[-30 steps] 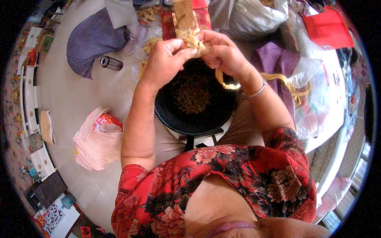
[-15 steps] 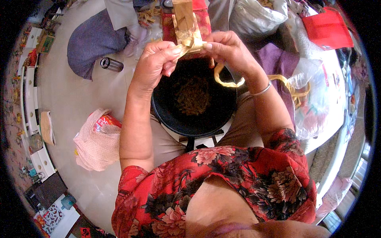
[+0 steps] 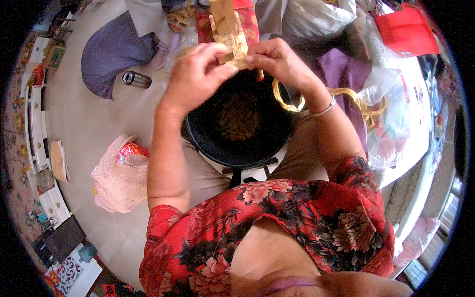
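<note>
Head view: above a black pan [image 3: 272, 136], the right hand [image 3: 278, 60] is pinching a yellow strip [image 3: 240, 64].
The left hand [image 3: 198, 74] is appearing blurred beside it, fingers curled, so whether it is gripping cannot be told. The strip is sitting between the hands, near a wooden block [image 3: 222, 17]; a yellow loop [image 3: 291, 107] is hanging below the right hand. A red packet [image 3: 132, 150] inside a pink bag [image 3: 123, 180] is showing pale, partly covered lettering.

Passage is offered over the pale floor [image 3: 114, 118] between the dark cylindrical bottle [image 3: 136, 79] and pink cloth bag [image 3: 121, 184]; rightward, it is hindered by looped yellow strip [image 3: 284, 104] and purple cloth [image 3: 342, 72].
</note>
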Demonstrator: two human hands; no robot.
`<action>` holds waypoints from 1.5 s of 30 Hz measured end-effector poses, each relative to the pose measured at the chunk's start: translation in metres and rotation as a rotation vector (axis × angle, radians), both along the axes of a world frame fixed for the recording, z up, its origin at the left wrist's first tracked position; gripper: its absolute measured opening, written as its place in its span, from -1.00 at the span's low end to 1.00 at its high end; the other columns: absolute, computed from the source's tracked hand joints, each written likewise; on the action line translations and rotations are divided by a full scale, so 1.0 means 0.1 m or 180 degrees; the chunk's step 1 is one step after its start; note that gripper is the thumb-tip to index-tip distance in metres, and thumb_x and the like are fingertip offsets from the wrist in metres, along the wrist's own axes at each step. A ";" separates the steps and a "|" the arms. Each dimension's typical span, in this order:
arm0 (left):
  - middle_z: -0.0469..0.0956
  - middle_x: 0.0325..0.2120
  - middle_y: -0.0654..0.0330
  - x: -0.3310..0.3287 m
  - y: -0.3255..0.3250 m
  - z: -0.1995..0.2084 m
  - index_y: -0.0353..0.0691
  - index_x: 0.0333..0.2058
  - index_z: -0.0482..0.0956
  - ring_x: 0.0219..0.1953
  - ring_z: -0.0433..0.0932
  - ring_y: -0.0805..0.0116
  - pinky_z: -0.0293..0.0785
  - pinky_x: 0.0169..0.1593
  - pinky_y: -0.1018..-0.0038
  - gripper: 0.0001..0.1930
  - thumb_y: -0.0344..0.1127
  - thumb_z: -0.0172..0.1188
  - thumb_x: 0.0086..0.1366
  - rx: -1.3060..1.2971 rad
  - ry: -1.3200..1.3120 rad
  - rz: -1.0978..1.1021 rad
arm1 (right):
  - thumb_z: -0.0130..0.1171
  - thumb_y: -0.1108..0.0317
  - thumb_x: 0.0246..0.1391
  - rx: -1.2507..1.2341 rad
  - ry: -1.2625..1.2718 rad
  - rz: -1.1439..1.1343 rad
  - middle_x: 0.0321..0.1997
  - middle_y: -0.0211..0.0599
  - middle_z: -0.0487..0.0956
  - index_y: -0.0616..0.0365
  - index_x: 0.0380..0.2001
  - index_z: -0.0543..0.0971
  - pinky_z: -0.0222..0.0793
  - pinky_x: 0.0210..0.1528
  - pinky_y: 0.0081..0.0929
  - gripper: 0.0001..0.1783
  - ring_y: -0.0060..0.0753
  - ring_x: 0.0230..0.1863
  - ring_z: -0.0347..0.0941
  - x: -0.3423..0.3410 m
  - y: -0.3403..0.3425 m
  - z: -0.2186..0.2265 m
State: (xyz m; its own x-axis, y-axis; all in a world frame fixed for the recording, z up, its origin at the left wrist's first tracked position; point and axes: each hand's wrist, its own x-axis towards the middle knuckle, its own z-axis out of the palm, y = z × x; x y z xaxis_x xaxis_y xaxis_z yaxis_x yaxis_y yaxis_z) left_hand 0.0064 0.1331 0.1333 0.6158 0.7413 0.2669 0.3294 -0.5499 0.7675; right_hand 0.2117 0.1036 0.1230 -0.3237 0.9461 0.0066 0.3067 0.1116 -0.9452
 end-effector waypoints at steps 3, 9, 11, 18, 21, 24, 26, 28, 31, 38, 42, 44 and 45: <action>0.39 -0.61 0.28 0.09 -0.04 -0.03 -0.27 -0.41 0.40 -0.51 0.39 0.48 0.34 -0.40 0.51 -0.81 -0.24 0.03 0.14 -0.0284 0.0571 -0.0422 | 0.02 0.33 0.05 0.0041 -0.0117 0.0041 -0.65 -0.50 0.43 0.26 -0.52 0.51 0.18 -0.59 -0.72 -0.78 -0.72 -0.61 0.29 -0.05 -0.02 0.02; 0.29 -0.72 0.38 -0.04 0.16 -0.09 -0.18 -0.53 0.33 -0.64 0.29 0.62 0.26 -0.54 0.61 -0.80 -0.21 -0.03 0.19 -0.1788 0.0307 -0.0748 | 0.02 0.38 0.03 0.0176 -0.0638 -0.0090 -0.67 -0.51 0.39 0.29 -0.54 0.50 0.15 -0.56 -0.69 -0.80 -0.75 -0.58 0.23 0.15 0.09 0.07; 0.39 -0.67 0.26 0.01 0.27 -0.15 -0.22 -0.44 0.42 -0.59 0.38 0.43 0.33 -0.49 0.49 -0.81 -0.20 0.01 0.16 -0.1146 0.0192 -0.0252 | 0.06 0.31 -0.05 0.0563 -0.0383 -0.0504 -0.72 -0.30 0.42 0.29 -0.55 0.52 0.29 -0.53 -0.47 -0.77 -0.52 -0.64 0.35 0.10 0.24 -0.03; 0.52 -0.52 0.03 0.18 0.58 -0.32 -0.08 -0.35 0.52 -0.40 0.49 0.02 0.38 -0.36 0.24 -0.77 -0.12 0.09 0.05 0.0217 0.0575 0.1245 | 0.07 0.16 -0.10 0.0653 -0.0624 -0.1345 -0.56 -0.02 0.49 0.17 -0.50 0.55 0.34 -0.39 -0.33 -0.72 -0.12 -0.48 0.47 -0.02 0.70 -0.28; 0.52 -0.52 0.03 0.19 0.61 -0.37 -0.07 -0.37 0.53 -0.40 0.49 0.01 0.38 -0.36 0.22 -0.76 -0.10 0.08 0.05 0.0222 0.0646 0.1214 | 0.07 0.13 -0.11 0.0659 -0.1173 -0.1378 -0.53 -0.02 0.50 0.18 -0.51 0.55 0.36 -0.35 -0.30 -0.70 -0.06 -0.44 0.47 -0.05 0.75 -0.37; 0.52 -0.54 0.04 0.15 0.59 -0.42 -0.08 -0.40 0.54 -0.41 0.49 0.02 0.38 -0.35 0.23 -0.74 -0.05 0.07 0.06 0.0134 0.0985 0.1294 | 0.08 0.12 -0.14 0.0573 -0.2086 -0.1422 -0.49 0.00 0.51 0.14 -0.56 0.56 0.38 -0.35 -0.19 -0.70 0.00 -0.40 0.47 0.03 0.74 -0.41; 0.52 -0.54 0.04 0.09 0.39 -0.16 -0.11 -0.42 0.55 -0.42 0.50 0.05 0.38 -0.35 0.25 -0.71 -0.02 0.05 0.08 -0.0155 0.1350 0.0899 | 0.07 0.13 -0.09 0.0716 -0.2217 -0.1425 -0.57 -0.11 0.53 0.15 -0.55 0.56 0.38 -0.52 -0.30 -0.71 -0.15 -0.59 0.47 0.12 0.71 -0.40; 0.53 -0.56 0.04 0.02 0.21 -0.19 -0.18 -0.31 0.53 -0.43 0.52 0.12 0.39 -0.33 0.29 -0.62 0.02 0.00 0.12 -0.0254 0.0968 0.0603 | 0.04 0.14 -0.04 -0.0275 0.0052 -0.0991 -0.66 -0.30 0.46 0.15 -0.56 0.54 0.27 -0.66 -0.46 -0.71 -0.38 -0.71 0.36 0.00 0.56 -0.17; 0.54 -0.46 0.09 0.33 0.01 -0.34 -0.29 -0.13 0.41 -0.51 0.51 0.29 0.41 -0.36 0.42 -0.60 -0.07 -0.12 0.25 -0.0359 -0.0936 0.0592 | -0.05 0.11 0.08 -0.1629 0.2028 -0.0159 -0.77 -0.56 0.26 0.08 -0.54 0.46 -0.01 -0.83 -0.71 -0.70 -0.70 -0.81 0.13 -0.29 0.20 0.03; 0.17 -0.74 0.37 0.30 0.01 -0.01 -0.15 -0.52 0.29 -0.63 0.29 0.46 0.18 -0.63 0.56 -0.63 0.02 -0.22 0.28 -0.2763 -0.3944 0.0588 | -0.14 0.20 0.15 -0.2369 0.2705 0.0376 -0.69 -0.64 0.16 0.13 -0.50 0.39 -0.14 -0.76 -0.78 -0.73 -0.78 -0.72 -0.01 -0.45 -0.02 0.05; 0.09 -0.77 0.40 0.04 0.16 0.08 -0.15 -0.53 0.28 -0.75 0.03 0.56 0.05 -0.67 0.57 -0.66 -0.03 -0.19 0.28 -0.2548 -0.4423 0.0704 | -0.17 0.27 0.16 -0.2089 0.1873 0.0308 -0.71 -0.66 0.12 0.18 -0.47 0.41 -0.15 -0.76 -0.82 -0.75 -0.79 -0.72 -0.04 -0.47 -0.07 0.14; 0.08 -0.78 0.40 0.04 0.14 0.17 -0.18 -0.51 0.32 -0.75 0.06 0.58 0.05 -0.67 0.61 -0.64 -0.02 -0.19 0.28 -0.1350 -0.3850 0.1382 | -0.16 0.27 0.15 -0.2193 0.2314 0.0372 -0.72 -0.66 0.12 0.19 -0.47 0.42 -0.15 -0.76 -0.81 -0.75 -0.79 -0.72 -0.03 -0.42 -0.07 0.18; 0.07 -0.78 0.40 0.06 0.13 0.19 -0.20 -0.50 0.34 -0.75 0.07 0.59 0.05 -0.68 0.63 -0.62 -0.01 -0.19 0.28 -0.0763 -0.3521 0.1685 | -0.15 0.27 0.15 -0.2242 0.2538 0.0397 -0.72 -0.66 0.12 0.19 -0.47 0.42 -0.15 -0.76 -0.81 -0.75 -0.79 -0.72 -0.03 -0.38 -0.07 0.19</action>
State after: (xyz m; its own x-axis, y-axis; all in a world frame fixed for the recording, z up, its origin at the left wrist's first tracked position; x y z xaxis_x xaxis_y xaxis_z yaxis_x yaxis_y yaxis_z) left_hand 0.0123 0.1462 0.1520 -0.2408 0.9308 0.2749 -0.4180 -0.3551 0.8362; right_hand 0.1732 0.0962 0.1416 -0.5618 0.7800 -0.2756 -0.4038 -0.5493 -0.7316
